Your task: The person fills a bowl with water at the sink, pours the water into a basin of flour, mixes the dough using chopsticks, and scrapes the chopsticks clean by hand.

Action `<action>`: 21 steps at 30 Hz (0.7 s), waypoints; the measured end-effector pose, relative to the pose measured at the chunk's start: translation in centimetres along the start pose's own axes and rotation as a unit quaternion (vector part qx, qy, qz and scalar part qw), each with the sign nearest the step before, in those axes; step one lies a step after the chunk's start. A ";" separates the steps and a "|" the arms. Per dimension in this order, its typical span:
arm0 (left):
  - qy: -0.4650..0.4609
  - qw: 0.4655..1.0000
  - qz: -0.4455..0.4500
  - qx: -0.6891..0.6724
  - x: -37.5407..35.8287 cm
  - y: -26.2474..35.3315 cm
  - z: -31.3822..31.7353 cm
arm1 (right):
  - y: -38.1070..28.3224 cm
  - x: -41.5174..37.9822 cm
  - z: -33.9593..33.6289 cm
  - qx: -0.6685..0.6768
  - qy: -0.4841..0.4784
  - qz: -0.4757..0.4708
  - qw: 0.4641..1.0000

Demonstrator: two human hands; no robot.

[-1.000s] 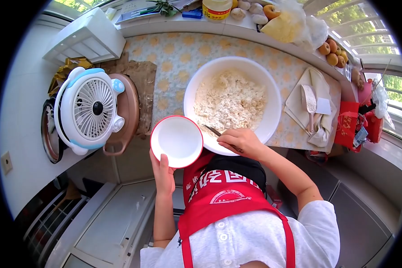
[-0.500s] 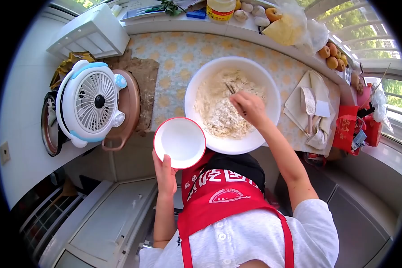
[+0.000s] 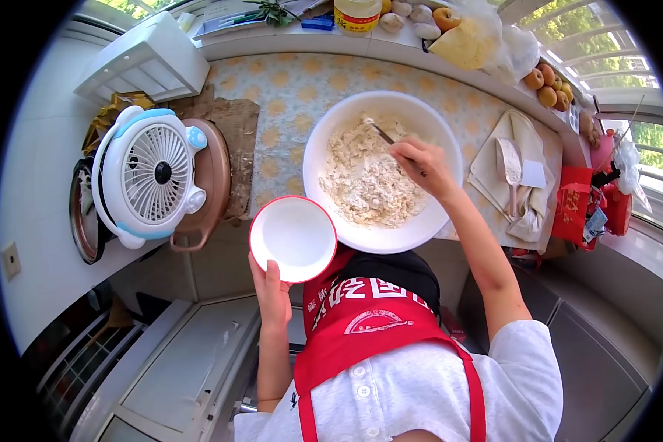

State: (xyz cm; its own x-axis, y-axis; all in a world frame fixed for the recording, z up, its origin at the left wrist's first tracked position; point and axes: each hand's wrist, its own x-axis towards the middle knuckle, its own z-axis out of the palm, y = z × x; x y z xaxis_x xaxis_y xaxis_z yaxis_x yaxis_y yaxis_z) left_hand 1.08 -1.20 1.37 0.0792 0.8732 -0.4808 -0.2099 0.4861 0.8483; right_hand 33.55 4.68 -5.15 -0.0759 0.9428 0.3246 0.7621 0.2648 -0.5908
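Note:
A large white basin [image 3: 313,199] stands on the table, holding a crumbly, lumpy flour mixture [image 3: 372,191] with loose white flour in its middle. Over the basin's right side, my right hand [image 3: 422,163] is closed round dark chopsticks [image 3: 384,135]. Their flour-coated tips reach into the mixture near the far side. My left hand [image 3: 272,291] grips a smaller white bowl [image 3: 293,239] with a red rim, thumb on the near rim and fingers underneath. This bowl is tilted towards me, just left of the basin, and its inside shows bare white.
At the left, a white-and-blue fan [image 3: 158,173] sits over a brown pan [image 3: 214,177]. A flour scoop [image 3: 508,166] rests on a folded cloth [image 3: 486,177] to the right. Behind, the sill carries a yellow-labelled jar [image 3: 357,16], fruit [image 3: 546,96] and plastic bags.
My right hand has shifted slightly right, and the chopsticks' tips have swung to the far left of the mixture. The small bowl has barely moved in my left hand.

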 end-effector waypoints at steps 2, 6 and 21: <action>-0.001 1.000 0.005 0.000 0.0 0.1 0.0 | 0.8 -0.8 0.2 -0.004 0.024 0.007 1.000; -0.014 1.000 -0.009 0.005 0.1 -0.1 0.2 | -1.6 -2.7 3.9 -0.003 -0.068 -0.072 0.995; 0.003 1.000 -0.004 0.025 -0.8 -0.1 0.8 | -3.5 -5.6 2.8 0.123 -0.162 -0.112 0.973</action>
State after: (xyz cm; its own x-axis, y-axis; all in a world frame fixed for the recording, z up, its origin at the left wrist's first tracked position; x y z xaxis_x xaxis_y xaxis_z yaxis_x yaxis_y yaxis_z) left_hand 1.77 -1.96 1.83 0.0745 0.8693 -0.4886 -0.1605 0.4941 0.8545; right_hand 29.46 -0.91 -6.96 -0.4510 0.8598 0.2396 0.5296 0.4739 -0.7035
